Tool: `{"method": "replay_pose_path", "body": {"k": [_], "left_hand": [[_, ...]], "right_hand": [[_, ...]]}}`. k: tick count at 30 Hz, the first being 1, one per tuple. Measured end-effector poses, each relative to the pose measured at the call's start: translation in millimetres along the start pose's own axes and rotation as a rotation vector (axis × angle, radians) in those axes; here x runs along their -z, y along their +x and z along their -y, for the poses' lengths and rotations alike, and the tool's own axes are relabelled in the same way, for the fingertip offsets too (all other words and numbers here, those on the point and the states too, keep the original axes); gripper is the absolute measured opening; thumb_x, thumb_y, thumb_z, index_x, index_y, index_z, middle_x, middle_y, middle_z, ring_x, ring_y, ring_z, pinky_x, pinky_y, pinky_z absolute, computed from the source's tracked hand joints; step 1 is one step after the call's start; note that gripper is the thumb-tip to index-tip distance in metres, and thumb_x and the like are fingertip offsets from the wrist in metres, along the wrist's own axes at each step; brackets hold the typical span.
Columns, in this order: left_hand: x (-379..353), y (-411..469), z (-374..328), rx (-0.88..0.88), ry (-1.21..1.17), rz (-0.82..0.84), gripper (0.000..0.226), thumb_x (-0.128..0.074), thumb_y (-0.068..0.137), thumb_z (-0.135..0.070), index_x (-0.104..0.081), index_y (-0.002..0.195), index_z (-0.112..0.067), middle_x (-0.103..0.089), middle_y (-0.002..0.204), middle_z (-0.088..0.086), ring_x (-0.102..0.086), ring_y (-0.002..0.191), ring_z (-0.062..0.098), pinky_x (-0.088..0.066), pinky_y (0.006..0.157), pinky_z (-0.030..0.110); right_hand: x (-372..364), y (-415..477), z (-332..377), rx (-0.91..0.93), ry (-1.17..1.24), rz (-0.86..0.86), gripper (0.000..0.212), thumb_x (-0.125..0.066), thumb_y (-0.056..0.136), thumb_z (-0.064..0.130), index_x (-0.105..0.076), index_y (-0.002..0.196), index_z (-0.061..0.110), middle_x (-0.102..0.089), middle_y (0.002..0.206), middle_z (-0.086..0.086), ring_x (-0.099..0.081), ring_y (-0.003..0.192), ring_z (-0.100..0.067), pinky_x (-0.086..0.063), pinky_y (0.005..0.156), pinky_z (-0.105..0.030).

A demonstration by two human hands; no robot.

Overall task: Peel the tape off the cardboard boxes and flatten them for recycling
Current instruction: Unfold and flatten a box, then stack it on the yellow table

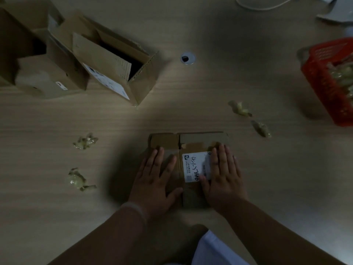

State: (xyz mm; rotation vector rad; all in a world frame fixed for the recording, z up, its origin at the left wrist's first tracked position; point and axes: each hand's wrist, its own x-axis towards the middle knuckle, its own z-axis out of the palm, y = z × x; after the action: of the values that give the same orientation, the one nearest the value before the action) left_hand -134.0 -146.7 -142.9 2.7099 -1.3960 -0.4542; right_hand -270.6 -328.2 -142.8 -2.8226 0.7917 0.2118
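Observation:
A small flattened cardboard box (191,142) lies on the wooden table near me, with a white shipping label (194,167) on its right half. My left hand (156,180) presses flat on the box's left half, fingers straight. My right hand (225,176) lies flat on the right half and covers part of the label. Balled-up wads of peeled tape lie around: two on the left (85,142) (78,179), two on the right (240,109) (261,128).
An open cardboard box (114,60) stands at the back left beside two more boxes (44,75). A red plastic basket (328,79) holding tape scraps sits at the right edge. A round cable grommet (188,57) is set in the table's middle. A white cord (257,4) lies at the back.

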Motion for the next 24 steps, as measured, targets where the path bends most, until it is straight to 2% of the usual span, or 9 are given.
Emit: {"method": "replay_pose_path", "body": {"k": [2, 4, 7, 10, 12, 14, 17, 20, 24], "left_hand": [[2, 0, 4, -0.014, -0.017, 0.024, 0.081, -0.022, 0.083, -0.073, 0.009, 0.149, -0.037, 0.025, 0.157, 0.003, 0.024, 0.144, 0.019, 0.003, 0.119, 0.041], [6, -2, 4, 0.002, -0.026, 0.013, 0.081, -0.023, 0.083, -0.073, 0.007, 0.149, -0.037, 0.026, 0.156, 0.000, 0.023, 0.144, 0.018, 0.001, 0.119, 0.041], [10, -9, -5, 0.212, -0.131, -0.035, 0.096, -0.042, 0.075, -0.078, -0.006, 0.152, -0.032, 0.004, 0.160, 0.000, -0.001, 0.145, 0.023, -0.011, 0.117, 0.040], [11, -18, -12, 0.506, -0.284, -0.031, 0.108, -0.055, 0.066, -0.079, -0.009, 0.150, -0.030, -0.019, 0.151, 0.004, -0.022, 0.138, 0.026, -0.025, 0.111, 0.044], [12, -18, -14, 0.598, -0.357, -0.012, 0.109, -0.064, 0.062, -0.075, -0.018, 0.148, -0.026, -0.034, 0.145, 0.007, -0.033, 0.133, 0.027, -0.032, 0.106, 0.043], [15, -13, -15, 0.640, -0.400, 0.011, 0.107, -0.073, 0.059, -0.069, -0.026, 0.144, -0.023, -0.042, 0.140, 0.007, -0.041, 0.129, 0.027, -0.038, 0.102, 0.042], [19, -8, -20, 0.677, -0.517, 0.064, 0.094, -0.080, 0.062, -0.055, -0.036, 0.137, -0.020, -0.044, 0.135, 0.007, -0.045, 0.124, 0.027, -0.043, 0.100, 0.044], [23, -15, -34, 0.626, -0.739, 0.024, 0.082, -0.081, 0.068, -0.040, -0.037, 0.136, -0.024, -0.044, 0.136, 0.002, -0.046, 0.124, 0.023, -0.043, 0.102, 0.042], [41, -29, -66, 0.422, -0.814, -0.046, 0.070, -0.078, 0.072, -0.043, -0.039, 0.129, -0.033, -0.055, 0.120, -0.014, -0.052, 0.113, 0.013, -0.045, 0.090, 0.031]], "right_hand": [[6, 2, -3, 0.018, -0.001, 0.054, 0.080, -0.013, 0.092, 0.061, 0.004, 0.152, 0.010, 0.010, 0.160, -0.013, 0.012, 0.148, -0.024, 0.002, 0.120, -0.039], [11, 0, -7, 0.034, 0.038, 0.090, 0.081, -0.010, 0.090, 0.064, 0.016, 0.149, 0.015, 0.021, 0.158, -0.006, 0.019, 0.146, -0.019, 0.010, 0.119, -0.034], [19, -16, -19, -0.180, 0.145, 0.115, 0.092, -0.029, 0.089, 0.069, 0.016, 0.151, 0.018, 0.017, 0.160, -0.003, 0.013, 0.147, -0.019, 0.006, 0.117, -0.034], [25, -39, -27, -0.424, 0.212, 0.073, 0.086, -0.042, 0.084, 0.070, -0.018, 0.151, 0.021, -0.017, 0.154, -0.005, -0.014, 0.141, -0.026, -0.017, 0.115, -0.040], [26, -46, -24, -0.436, 0.282, -0.009, 0.066, -0.057, 0.084, 0.057, -0.041, 0.139, 0.025, -0.039, 0.136, -0.005, -0.032, 0.126, -0.024, -0.030, 0.104, -0.039], [26, -48, -19, -0.497, 0.444, -0.030, 0.051, -0.069, 0.082, 0.041, -0.051, 0.126, 0.021, -0.048, 0.124, -0.005, -0.043, 0.116, -0.023, -0.037, 0.096, -0.036], [25, -52, -17, -0.618, 0.657, 0.026, 0.044, -0.073, 0.081, 0.031, -0.049, 0.117, 0.024, -0.052, 0.116, -0.001, -0.052, 0.105, -0.018, -0.044, 0.085, -0.032], [31, -62, -31, -0.690, 0.831, 0.017, 0.042, -0.077, 0.077, 0.030, -0.052, 0.111, 0.028, -0.061, 0.101, 0.009, -0.054, 0.080, 0.000, -0.042, 0.063, -0.019], [48, -92, -63, -0.682, 0.881, -0.008, 0.038, -0.076, 0.079, 0.034, -0.065, 0.113, 0.022, -0.064, 0.091, 0.009, -0.060, 0.080, -0.007, -0.043, 0.059, -0.021]]}}
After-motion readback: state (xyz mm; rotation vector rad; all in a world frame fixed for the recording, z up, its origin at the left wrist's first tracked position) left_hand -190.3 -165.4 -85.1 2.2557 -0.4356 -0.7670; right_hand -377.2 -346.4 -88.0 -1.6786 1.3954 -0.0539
